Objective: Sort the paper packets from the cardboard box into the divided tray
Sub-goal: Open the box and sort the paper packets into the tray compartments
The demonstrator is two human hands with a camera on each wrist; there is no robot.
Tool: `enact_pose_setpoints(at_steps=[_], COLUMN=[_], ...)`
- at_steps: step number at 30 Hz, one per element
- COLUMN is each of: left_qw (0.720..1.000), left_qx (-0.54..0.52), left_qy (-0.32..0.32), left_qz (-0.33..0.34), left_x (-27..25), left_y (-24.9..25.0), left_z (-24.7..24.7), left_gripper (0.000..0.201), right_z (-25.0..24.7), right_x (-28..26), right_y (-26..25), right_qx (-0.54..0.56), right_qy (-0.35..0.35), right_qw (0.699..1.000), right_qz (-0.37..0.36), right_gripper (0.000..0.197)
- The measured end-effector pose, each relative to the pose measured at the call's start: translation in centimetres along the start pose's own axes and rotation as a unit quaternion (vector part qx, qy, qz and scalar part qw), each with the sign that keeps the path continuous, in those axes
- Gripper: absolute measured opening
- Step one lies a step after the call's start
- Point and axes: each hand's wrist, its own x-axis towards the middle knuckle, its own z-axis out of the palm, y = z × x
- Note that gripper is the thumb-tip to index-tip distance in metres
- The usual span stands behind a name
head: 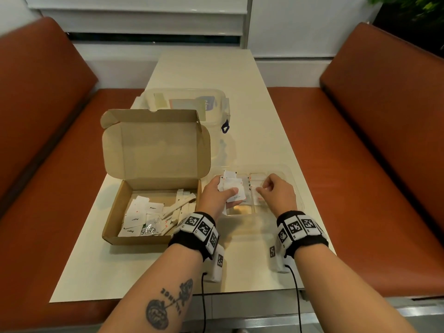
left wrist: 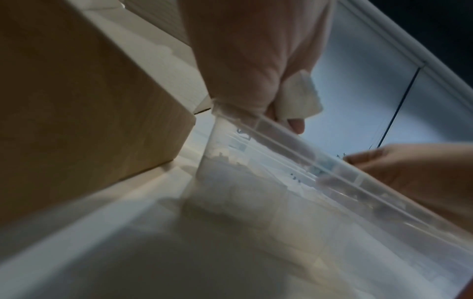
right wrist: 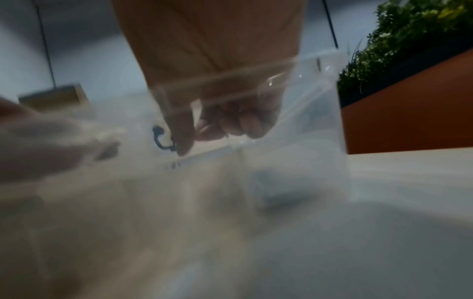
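Gripping white packets (head: 232, 188), left hand (head: 217, 195); right hand (head: 276, 192) curled, contents unclear.

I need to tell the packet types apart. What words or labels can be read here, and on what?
"Stevia": packet in the cardboard box.
"Pepper": white packet in the box.
Print on the packets in the left hand: blurred.
Label in the clear container: unreadable.

We count one cardboard box (head: 153, 186), open, one clear divided tray (head: 287, 175), one lidded clear container (head: 187, 104) and two benches (head: 45, 131). The packets (head: 144, 218) number too many to count; several sit in our left hand (head: 216, 195).
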Motion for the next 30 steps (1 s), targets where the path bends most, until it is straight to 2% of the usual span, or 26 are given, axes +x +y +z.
enact_pose_setpoints(at_steps=[2, 4, 6, 8, 13, 18, 24, 30], left_qw=[1.0, 1.0, 0.999, 0.999, 0.998, 0.998, 0.999, 0.997], left_qx=[-0.007, -0.03, -0.039, -0.038, -0.047, -0.047, -0.028, -0.055], left_qy=[0.0, 0.0, 0.002, 0.003, 0.024, 0.016, 0.02, -0.003], left_qz=[-0.005, -0.008, -0.003, -0.004, -0.025, -0.029, -0.029, -0.05], left_x=[0.1, 0.2, 0.3, 0.4, 0.4, 0.2, -0.1, -0.3], left_y=[0.0, 0.1, 0.2, 0.1, 0.3, 0.5, 0.7, 0.6], left_z=[0.0, 0.0, -0.1, -0.2, 0.1, 0.1, 1.0, 2.0], left_gripper=[0.032, 0.031, 0.03, 0.028, 0.019, 0.014, 0.01, 0.019], right_z=[-0.2, -0.2, -0.2, 0.1, 0.4, 0.7, 0.9, -0.1], right_x=[-0.5, -1.1, -1.5, -1.8, -2.0, -2.1, -2.5, -2.6], right_y=[-1.0, -2.1, -2.9, -3.2, -3.2, -3.2, -2.8, -2.0], right_qx=[0.092, 0.152, 0.175, 0.192, 0.229, 0.213, 0.199, 0.189], right_qy=[-0.005, -0.056, -0.106, -0.123, -0.104, -0.088, -0.034, -0.028], right_qw=[0.995, 0.986, 0.979, 0.974, 0.967, 0.972, 0.979, 0.982], right_qz=[-0.023, -0.024, -0.007, 0.01, 0.043, 0.034, 0.019, 0.005], right_gripper=[0.014, 0.014, 0.021, 0.029, 0.032, 0.028, 0.023, 0.031])
